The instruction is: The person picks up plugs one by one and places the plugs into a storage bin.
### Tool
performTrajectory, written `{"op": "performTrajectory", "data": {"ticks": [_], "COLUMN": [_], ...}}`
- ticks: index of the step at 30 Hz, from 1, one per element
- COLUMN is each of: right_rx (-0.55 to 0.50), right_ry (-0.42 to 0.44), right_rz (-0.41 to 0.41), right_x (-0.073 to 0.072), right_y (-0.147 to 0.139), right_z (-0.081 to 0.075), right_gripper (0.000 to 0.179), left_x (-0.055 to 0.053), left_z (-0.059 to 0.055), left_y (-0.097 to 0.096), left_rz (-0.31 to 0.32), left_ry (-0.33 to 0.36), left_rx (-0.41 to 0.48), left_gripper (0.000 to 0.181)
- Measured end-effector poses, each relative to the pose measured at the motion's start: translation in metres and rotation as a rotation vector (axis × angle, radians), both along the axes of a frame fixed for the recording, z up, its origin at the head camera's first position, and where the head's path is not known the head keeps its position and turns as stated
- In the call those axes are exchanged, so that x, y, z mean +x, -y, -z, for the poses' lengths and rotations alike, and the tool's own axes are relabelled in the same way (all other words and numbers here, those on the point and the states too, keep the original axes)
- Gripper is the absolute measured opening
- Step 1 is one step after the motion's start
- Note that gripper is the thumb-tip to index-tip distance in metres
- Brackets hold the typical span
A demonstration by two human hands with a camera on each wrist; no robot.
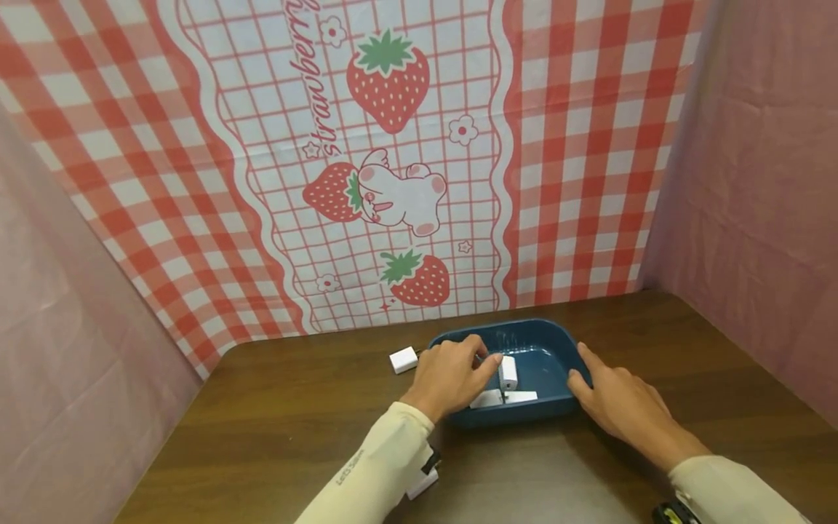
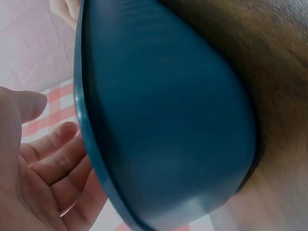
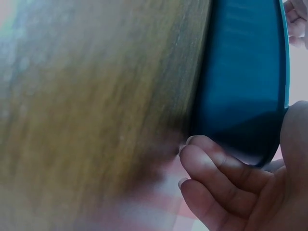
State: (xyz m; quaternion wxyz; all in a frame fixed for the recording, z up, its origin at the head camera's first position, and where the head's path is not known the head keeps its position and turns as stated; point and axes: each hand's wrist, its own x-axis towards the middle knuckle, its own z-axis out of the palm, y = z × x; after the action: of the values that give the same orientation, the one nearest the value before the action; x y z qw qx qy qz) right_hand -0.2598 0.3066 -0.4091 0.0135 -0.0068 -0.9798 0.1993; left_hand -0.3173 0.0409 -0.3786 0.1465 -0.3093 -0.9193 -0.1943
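A dark blue plastic basin (image 1: 546, 360) stands on the table, with several small white blocks like charger plugs (image 1: 508, 372) inside, near its front wall. My left hand (image 1: 450, 375) hovers over the basin's left side. In the left wrist view its thumb and fingers (image 2: 62, 161) are apart with nothing between them, beside the basin's rim (image 2: 89, 139). At the right end, my right hand (image 1: 622, 404) grips the basin, thumb at the rim and fingers (image 3: 211, 163) curled against the outer wall (image 3: 240, 82).
One white charger plug (image 1: 404, 359) lies on the brown wooden table (image 1: 294, 400) just left of the basin. Another white block (image 1: 422, 482) is partly hidden by my left forearm. A strawberry-print checked cloth (image 1: 576, 145) hangs behind, with pink cloth on both sides.
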Motion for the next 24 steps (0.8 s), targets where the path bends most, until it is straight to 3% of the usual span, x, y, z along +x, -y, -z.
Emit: {"op": "performTrajectory", "data": {"ticks": [7, 14, 24], "right_rx": [-0.002, 0.002, 0.006], "right_ry": [-0.003, -0.008, -0.028], "right_rz": [0.008, 0.009, 0.016], "right_x": [0.000, 0.003, 0.002], "right_y": [0.001, 0.001, 0.004], "right_z": [-0.002, -0.004, -0.002], "right_gripper": [0.073, 0.073, 0.073], "left_x": [0.000, 0.001, 0.009], "left_z": [-0.011, -0.020, -0.002], "left_y": [0.022, 0.054, 0.100], "left_rz": [0.032, -0.022, -0.002], "left_ry": [-0.006, -0.019, 0.058], "left_rx": [0.011, -0.013, -0.155], "left_gripper": [0.032, 0.026, 0.019]}}
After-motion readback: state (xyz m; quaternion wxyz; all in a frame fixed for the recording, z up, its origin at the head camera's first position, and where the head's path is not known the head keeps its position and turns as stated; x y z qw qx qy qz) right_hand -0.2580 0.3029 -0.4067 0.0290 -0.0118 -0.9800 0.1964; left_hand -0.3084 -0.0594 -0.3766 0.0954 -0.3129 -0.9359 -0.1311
